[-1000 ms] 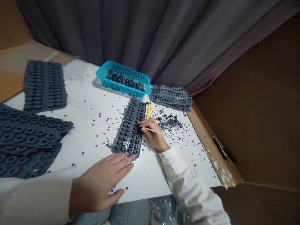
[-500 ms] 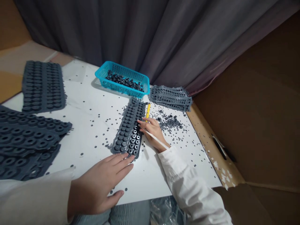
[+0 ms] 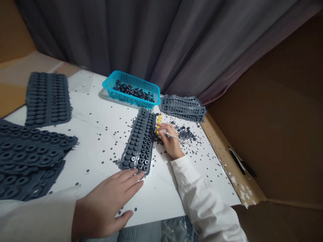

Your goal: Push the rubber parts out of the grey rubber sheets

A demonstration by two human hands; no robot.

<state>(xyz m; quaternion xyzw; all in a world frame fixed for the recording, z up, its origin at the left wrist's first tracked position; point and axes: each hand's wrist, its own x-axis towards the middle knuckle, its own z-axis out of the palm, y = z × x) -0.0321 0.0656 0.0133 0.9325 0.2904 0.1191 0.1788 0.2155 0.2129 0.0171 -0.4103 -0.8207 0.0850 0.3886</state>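
Beside the blue basket (image 3: pixel 131 101), a dark-grey sheet (image 3: pixel 141 141) bears rows of round studs (image 3: pixel 133 142); the right grip (image 3: pixel 172 144) pinches a white stick (image 3: pixel 179 139), the left grip (image 3: pixel 107 201) spread wide.

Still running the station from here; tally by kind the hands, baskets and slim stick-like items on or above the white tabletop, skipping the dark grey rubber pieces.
Bare hands, left hand and right hand: 2
Turquoise perforated plastic basket: 1
Slim white stick: 1
Yellow straight strip: 1
Total: 5

A white tabletop (image 3: pixel 158 201) carries gray sheets (image 3: pixel 140 141), a blue basket (image 3: pixel 131 101) and scattered discs (image 3: pixel 87 171).
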